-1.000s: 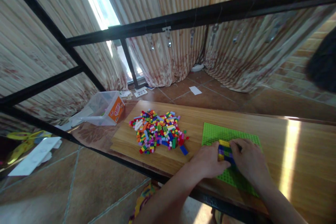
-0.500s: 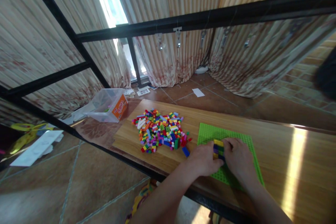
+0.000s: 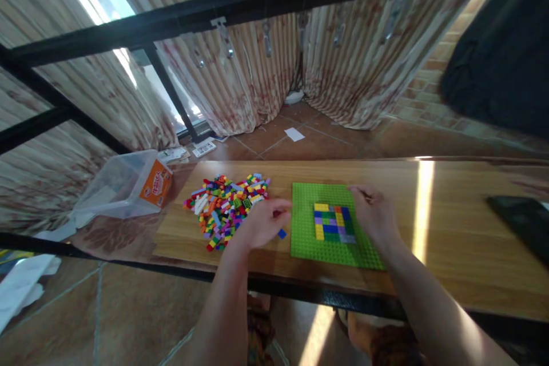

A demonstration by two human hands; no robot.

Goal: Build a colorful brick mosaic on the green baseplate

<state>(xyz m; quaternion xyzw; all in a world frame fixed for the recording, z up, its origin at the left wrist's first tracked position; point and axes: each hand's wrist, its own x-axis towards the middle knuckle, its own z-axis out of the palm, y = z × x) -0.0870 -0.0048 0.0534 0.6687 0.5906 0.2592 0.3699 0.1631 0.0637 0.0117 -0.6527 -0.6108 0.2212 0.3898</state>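
Note:
A green studded baseplate [image 3: 304, 243] lies on the wooden bench. Near its middle is a flat, roughly square block of toy bricks [image 3: 330, 223] in yellow, blue, green, purple, orange and grey. My left hand [image 3: 263, 224] hovers between the baseplate's left edge and a pile of loose bricks [image 3: 223, 206], thumb and forefinger apart. Below its fingertips lies a single blue brick [image 3: 282, 234]. Over the baseplate's right side is my right hand [image 3: 375, 214], apart from the brick block, fingers curled and fingertips together. Whether it pinches a small piece is hidden.
A clear plastic box [image 3: 122, 186] with an orange label stands beyond the bench's left end. A dark flat object [image 3: 521, 223] lies at the right. Black metal bars [image 3: 180, 20] cross in front of the curtains. White paper [image 3: 294, 134] lies on the floor behind.
Both hands have come off the brick block, the left moving left towards the pile, the right to the right. The block is now uncovered on the baseplate. The camera view has turned right.

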